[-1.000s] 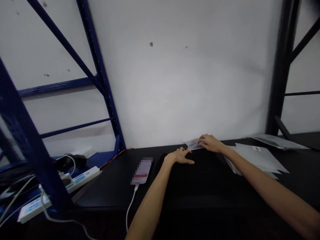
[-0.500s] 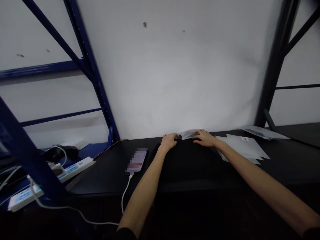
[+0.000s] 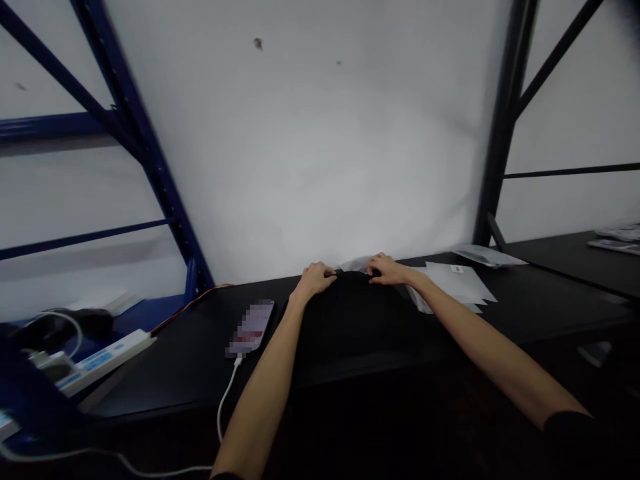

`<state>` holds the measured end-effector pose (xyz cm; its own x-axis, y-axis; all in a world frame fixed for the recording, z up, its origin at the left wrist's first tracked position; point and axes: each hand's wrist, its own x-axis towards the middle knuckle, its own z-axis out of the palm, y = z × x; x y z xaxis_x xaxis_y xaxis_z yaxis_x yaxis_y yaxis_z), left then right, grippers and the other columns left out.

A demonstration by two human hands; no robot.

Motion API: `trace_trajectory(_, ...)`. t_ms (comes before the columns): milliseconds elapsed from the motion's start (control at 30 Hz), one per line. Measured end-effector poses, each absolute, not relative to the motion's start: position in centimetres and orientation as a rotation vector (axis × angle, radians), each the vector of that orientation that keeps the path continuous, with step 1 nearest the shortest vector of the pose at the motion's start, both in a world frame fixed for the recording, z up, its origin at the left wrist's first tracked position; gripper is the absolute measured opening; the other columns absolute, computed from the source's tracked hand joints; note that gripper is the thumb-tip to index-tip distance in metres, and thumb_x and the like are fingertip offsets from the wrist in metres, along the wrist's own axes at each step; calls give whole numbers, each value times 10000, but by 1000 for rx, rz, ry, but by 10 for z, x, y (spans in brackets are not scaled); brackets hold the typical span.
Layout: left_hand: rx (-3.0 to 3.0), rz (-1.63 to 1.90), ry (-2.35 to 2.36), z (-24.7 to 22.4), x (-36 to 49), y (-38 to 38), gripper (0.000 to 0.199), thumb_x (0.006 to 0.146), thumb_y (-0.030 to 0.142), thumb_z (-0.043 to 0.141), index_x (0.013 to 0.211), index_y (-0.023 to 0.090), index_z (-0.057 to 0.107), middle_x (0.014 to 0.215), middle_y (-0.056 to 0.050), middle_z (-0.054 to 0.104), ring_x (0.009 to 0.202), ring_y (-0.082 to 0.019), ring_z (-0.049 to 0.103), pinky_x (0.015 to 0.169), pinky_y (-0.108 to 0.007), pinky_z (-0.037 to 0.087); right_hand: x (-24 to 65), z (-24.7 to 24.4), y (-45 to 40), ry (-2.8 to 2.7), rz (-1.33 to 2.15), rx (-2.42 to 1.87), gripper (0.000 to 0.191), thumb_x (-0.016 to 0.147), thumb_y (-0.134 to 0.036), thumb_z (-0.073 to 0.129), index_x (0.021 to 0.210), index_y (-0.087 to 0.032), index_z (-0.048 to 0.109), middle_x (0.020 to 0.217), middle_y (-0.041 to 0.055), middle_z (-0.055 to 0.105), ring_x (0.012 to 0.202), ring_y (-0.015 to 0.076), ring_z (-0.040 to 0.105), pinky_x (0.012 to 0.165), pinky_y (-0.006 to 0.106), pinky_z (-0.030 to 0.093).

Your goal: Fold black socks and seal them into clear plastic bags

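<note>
Black fabric (image 3: pixel 345 327) lies on the dark surface (image 3: pixel 560 280) straight ahead of me, its far edge running crosswise. My left hand (image 3: pixel 314 280) and right hand (image 3: pixel 387 270) stay slightly apart, each seeming to pinch that edge. A crumpled clear plastic bag (image 3: pixel 356 265) sits just beyond, nearer my right hand. Pale sheets (image 3: pixel 453 287) lie to the right; a blurred phone (image 3: pixel 250 325) on a white cable (image 3: pixel 225 400) lies left.
</note>
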<state>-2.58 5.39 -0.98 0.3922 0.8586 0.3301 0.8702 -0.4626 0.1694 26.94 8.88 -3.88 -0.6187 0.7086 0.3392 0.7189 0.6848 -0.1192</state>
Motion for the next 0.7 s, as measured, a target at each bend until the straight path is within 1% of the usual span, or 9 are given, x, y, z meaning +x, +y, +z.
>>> trace_trajectory(100, -2682, -629, -1532, -13, -29, 61, 282, 920, 386, 588, 1087, 253, 772, 1171, -92, 690, 1161, -269, 603, 1055, -386, 433, 269, -28, 79, -2541, 38, -1132, 175, 838, -321, 696, 945, -210, 614, 991, 65, 680, 1022, 274, 575, 958, 418, 421)
trace_trajectory(200, -2834, -620, -1554, -16, -32, 61, 402, 888, 440, 638, 1231, 239, 693, 1199, -91, 661, 1084, -237, 633, 976, -350, 488, 274, -19, 72, -2502, 156, -1101, 242, 814, -267, 704, 1032, -204, 619, 1008, 59, 703, 912, 228, 624, 867, 351, 459)
trace_trajectory(233, -2874, -592, -1570, -16, -33, 61, 457, 855, 428, 679, 1272, 241, 664, 1178, -83, 663, 1047, -229, 640, 933, -336, 501, 276, -18, 71, -2493, 192, -1078, 281, 810, -260, 707, 1074, -204, 626, 1038, 64, 707, 918, 224, 633, 848, 336, 468)
trace_trajectory(300, -2902, -537, -1578, -15, -35, 59, 532, 783, 330, 739, 1301, 254, 639, 1117, -58, 669, 1002, -220, 639, 862, -312, 501, 281, -16, 70, -2494, 216, -1037, 321, 816, -261, 702, 1127, -205, 648, 1098, 78, 710, 969, 232, 644, 857, 335, 482)
trace_trajectory(400, -2871, -572, -1571, -9, -39, 56, 512, 748, 212, 707, 1255, 268, 669, 1041, -31, 664, 928, -195, 627, 768, -281, 472, 286, -20, 71, -2507, 169, -1026, 311, 846, -290, 683, 1144, -204, 691, 1174, 99, 709, 1065, 265, 642, 943, 386, 486)
trace_trajectory(467, -2889, -628, -1581, -4, -42, 54, 462, 764, 224, 677, 1224, 261, 688, 990, -22, 655, 844, -170, 612, 715, -268, 455, 288, -23, 71, -2523, 139, -1029, 334, 856, -293, 677, 1178, -209, 701, 1212, 105, 706, 1118, 285, 636, 991, 423, 479)
trace_trajectory(533, -2950, -667, -1584, 1, -46, 52, 420, 779, 255, 662, 1197, 246, 702, 951, -18, 644, 785, -149, 590, 697, -259, 449, 288, -26, 70, -2545, 123, -1002, 378, 862, -252, 662, 1238, -226, 691, 1255, 95, 695, 1159, 285, 627, 1031, 438, 467)
trace_trajectory(633, -3086, -623, -1588, 7, -52, 48, 416, 757, 297, 699, 1168, 231, 712, 938, -15, 640, 791, -140, 577, 720, -253, 447, 288, -26, 61, -2557, 99, -933, 456, 860, -163, 624, 1303, -264, 668, 1299, 67, 673, 1207, 267, 606, 1073, 437, 443)
trace_trajectory(700, -3197, -474, -1655, 10, -54, 45, 461, 713, 328, 753, 1161, 230, 707, 950, -11, 649, 802, -142, 583, 723, -256, 439, 287, -25, 51, -2563, 99, -913, 458, 865, -151, 618, 1296, -294, 678, 1266, 52, 682, 1188, 263, 608, 1057, 435, 450)
